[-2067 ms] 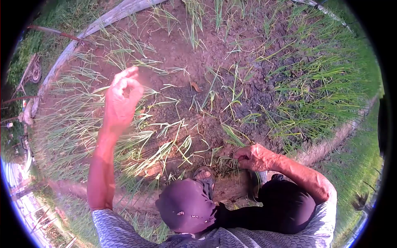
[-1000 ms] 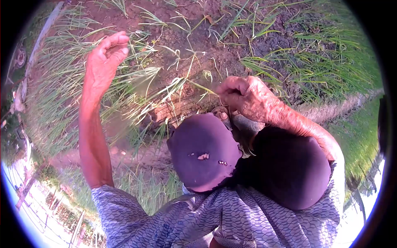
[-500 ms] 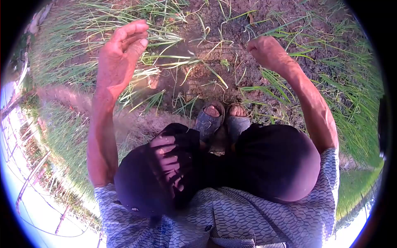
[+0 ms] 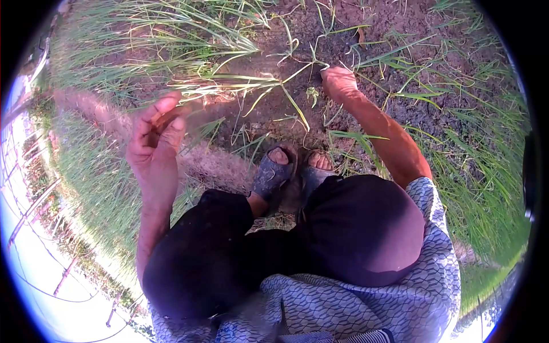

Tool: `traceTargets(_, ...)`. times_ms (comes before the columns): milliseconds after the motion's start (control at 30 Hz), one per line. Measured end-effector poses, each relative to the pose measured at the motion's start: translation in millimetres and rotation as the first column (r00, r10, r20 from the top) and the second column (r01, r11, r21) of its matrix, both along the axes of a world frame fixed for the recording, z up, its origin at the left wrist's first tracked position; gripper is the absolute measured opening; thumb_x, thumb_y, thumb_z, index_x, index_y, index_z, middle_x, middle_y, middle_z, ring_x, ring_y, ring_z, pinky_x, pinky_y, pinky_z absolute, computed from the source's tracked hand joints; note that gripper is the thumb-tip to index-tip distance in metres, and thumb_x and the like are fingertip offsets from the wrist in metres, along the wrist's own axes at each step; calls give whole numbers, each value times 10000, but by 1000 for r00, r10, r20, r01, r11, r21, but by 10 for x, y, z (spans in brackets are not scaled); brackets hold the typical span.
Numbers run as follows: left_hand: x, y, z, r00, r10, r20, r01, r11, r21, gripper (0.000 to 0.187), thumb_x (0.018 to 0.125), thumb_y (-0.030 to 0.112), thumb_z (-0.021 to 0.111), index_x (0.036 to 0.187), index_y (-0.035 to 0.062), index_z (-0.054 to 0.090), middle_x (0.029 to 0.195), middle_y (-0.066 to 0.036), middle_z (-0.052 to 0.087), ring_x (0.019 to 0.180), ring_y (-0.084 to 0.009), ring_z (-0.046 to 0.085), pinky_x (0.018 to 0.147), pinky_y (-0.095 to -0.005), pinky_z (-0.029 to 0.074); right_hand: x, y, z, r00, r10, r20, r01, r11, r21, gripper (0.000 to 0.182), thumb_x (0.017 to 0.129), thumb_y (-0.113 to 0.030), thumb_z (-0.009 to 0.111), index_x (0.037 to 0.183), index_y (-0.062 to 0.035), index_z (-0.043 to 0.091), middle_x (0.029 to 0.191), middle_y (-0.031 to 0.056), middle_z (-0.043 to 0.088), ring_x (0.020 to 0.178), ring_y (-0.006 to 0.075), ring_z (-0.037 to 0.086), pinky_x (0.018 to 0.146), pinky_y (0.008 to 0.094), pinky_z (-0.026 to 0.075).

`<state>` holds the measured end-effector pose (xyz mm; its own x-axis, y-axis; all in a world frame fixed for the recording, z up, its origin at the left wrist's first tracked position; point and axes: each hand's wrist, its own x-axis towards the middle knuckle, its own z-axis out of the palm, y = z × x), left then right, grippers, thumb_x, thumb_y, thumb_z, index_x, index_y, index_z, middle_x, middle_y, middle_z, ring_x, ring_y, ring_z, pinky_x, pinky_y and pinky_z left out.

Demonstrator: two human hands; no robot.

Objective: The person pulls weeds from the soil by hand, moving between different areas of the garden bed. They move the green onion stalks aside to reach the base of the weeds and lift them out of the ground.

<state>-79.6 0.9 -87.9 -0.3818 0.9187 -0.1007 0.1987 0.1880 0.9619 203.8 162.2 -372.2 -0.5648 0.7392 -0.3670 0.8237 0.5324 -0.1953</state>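
- We crouch at the edge of the soil bed (image 4: 354,23), our sandalled feet (image 4: 291,168) planted side by side on the packed rim; we take the feet as our landmark.
- Our right hand (image 4: 338,80) reaches out beyond the feet and a little to their right, down at the bare soil among the green shoots (image 4: 274,86). Its fingers are curled in toward the ground, and we cannot tell whether they pinch a small weed or only press the dirt, since the tips are hidden.
- Our left hand (image 4: 153,137) hangs raised to the left of the feet, above the grassy bank (image 4: 86,171). Its fingers are loosely curled with the thumb close to the forefinger; nothing shows between them, so it likely serves for balance.
- The small weed seedling (image 4: 311,91) sits just left of the right hand, beyond the feet.
- Against half a second ago, the right hand has dropped from raised to ground level, the left hand has come lower and nearer our knee, and both feet stay put.
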Motion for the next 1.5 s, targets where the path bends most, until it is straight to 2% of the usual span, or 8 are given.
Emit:
traceTargets(167, 91, -102, 229, 996, -19, 89, 21, 1000, -22, 261, 868, -72, 613, 1107, 32, 609, 1211, -112, 611, 993, -186, 638, 889, -311, 509, 28, -60, -138, 987, 149, 52, -152, 987, 58, 153, 792, -76, 602, 896, 34, 627, 795, 228, 659, 794, 368, 686, 655, 457, 542)
traceTargets(267, 87, -271, 469, 998, -4, 66, 8, 999, -47, 225, 864, -67, 623, 1069, 25, 605, 1179, -121, 614, 942, -178, 635, 865, -323, 515, 223, 96, -134, 936, -255, -244, 254, 967, -37, 175, 846, -94, 566, 958, 40, 568, 781, 244, 643, 768, 405, 669, 636, 483, 516)
traceTargets(367, -19, -384, 629, 1000, -5, 16, 5, 1000, 11, 201, 851, -40, 652, 1038, 9, 597, 1159, -155, 592, 904, -175, 624, 846, -329, 513, 343, 198, -33, 871, -419, -255, 416, 907, -70, 158, 858, -112, 535, 991, -38, 575, 818, 233, 649, 792, 417, 651, 673, 485, 506)
traceTargets(467, -233, -475, 588, 998, 38, -39, -40, 998, -42, 193, 855, -28, 647, 1038, 14, 599, 1167, -156, 592, 907, -165, 620, 867, -337, 498, 432, 502, -531, 935, -255, -244, 284, 955, 88, 165, 819, -99, 567, 971, -48, 608, 876, 226, 663, 872, 407, 652, 741, 484, 511)
traceTargets(733, -623, -811, 138, 986, 155, 66, -143, 977, -156, 194, 860, -3, 657, 1044, 34, 611, 1219, -141, 600, 938, -160, 618, 880, -322, 486, 269, 438, -380, 995, -71, -64, 75, 995, 60, 217, 806, -86, 589, 1012, -18, 599, 928, 241, 659, 896, 416, 643, 769, 489, 514)
traceTargets(1000, -743, -922, -37, 978, 146, 149, -128, 984, -123, 244, 865, 44, 677, 1100, 39, 614, 1249, -169, 589, 928, -166, 608, 890, -321, 483, 786, -144, 36, 956, 85, 281, -7, 964, -265, 185, 792, -92, 576, 967, -77, 635, 848, 184, 666, 836, 365, 659, 721, 462, 518)
traceTargets(1167, -703, -886, -44, 983, 95, 158, -74, 988, -133, 251, 866, 49, 677, 1109, 38, 615, 1247, -165, 591, 930, -165, 610, 885, -321, 488, 849, -359, 66, 991, 134, -8, -134, 986, -96, 125, 817, -115, 589, 917, -70, 647, 824, 147, 657, 763, 306, 640, 659, 418, 506)
traceTargets(1500, -651, -800, -82, 987, 72, 143, -45, 982, -183, 262, 865, 54, 679, 1117, 31, 615, 1262, -162, 584, 955, -163, 607, 882, -331, 486, 814, -541, 50, 951, 254, -178, -223, 958, 180, 79, 857, -125, 621, 842, -58, 662, 712, 83, 637, 600, 208, 600, 521, 334, 480)
